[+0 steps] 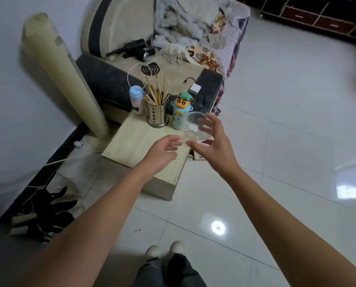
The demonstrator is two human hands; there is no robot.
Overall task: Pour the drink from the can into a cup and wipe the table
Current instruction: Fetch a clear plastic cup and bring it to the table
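Steady the clear cup [195, 129] at the table's [135, 141] two o'clock corner before you pour; it looks light and could tip. Your right hand [212, 146] reaches around it, fingers spread wide. Your left hand [162, 152] hovers at its eight o'clock, fingers relaxed, holding nothing.

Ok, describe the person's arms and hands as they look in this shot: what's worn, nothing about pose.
Both arms are bare from the bottom edge of the head view up to the fingers; no sleeve shows. The left hand and right hand wear no gloves, and no ring, watch or bracelet is visible at either wrist. Nails look short and unpainted, though the picture is soft. Lower down, dark grey trousers and pale shoes show.
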